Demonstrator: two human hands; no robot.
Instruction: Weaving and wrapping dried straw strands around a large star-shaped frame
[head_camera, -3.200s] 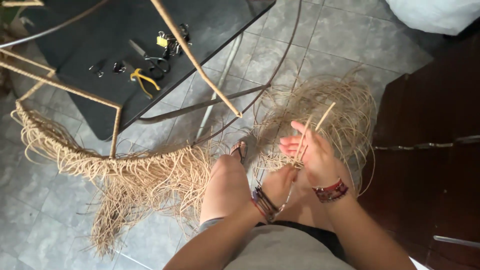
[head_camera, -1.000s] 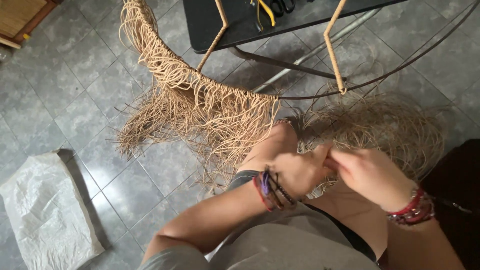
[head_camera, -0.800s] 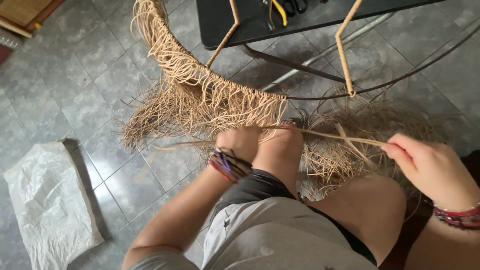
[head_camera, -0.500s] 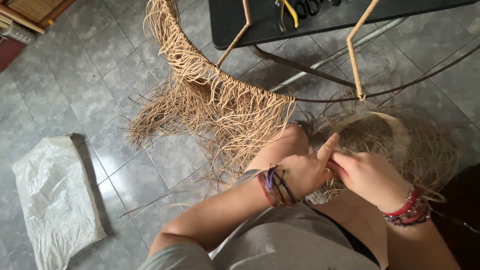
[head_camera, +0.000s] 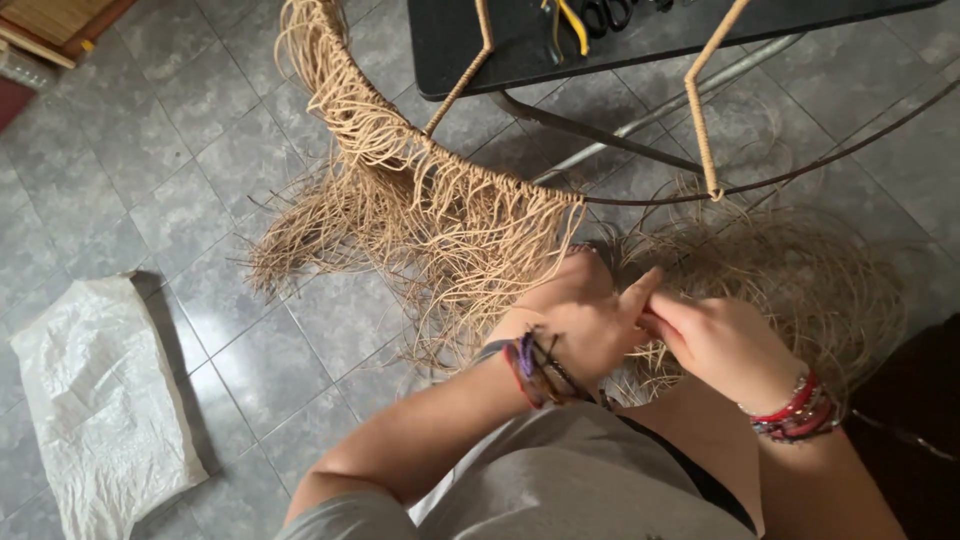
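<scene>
Fingers of the left hand (head_camera: 590, 325) and right hand (head_camera: 722, 340) met just above the knee, pinched together on thin tan cane strands (head_camera: 655, 300), though the exact strand between them was too fine to make out. Those strands belonged to the loose tangled pile (head_camera: 800, 280) on the grey tiled floor (head_camera: 130, 170), just beyond the hands. A curved frame (head_camera: 400, 140) hung with a cane fringe stood near. Yellow-handled pliers (head_camera: 568, 22) lay on the black table (head_camera: 470, 50). A white bag (head_camera: 95, 400) lay well apart.
</scene>
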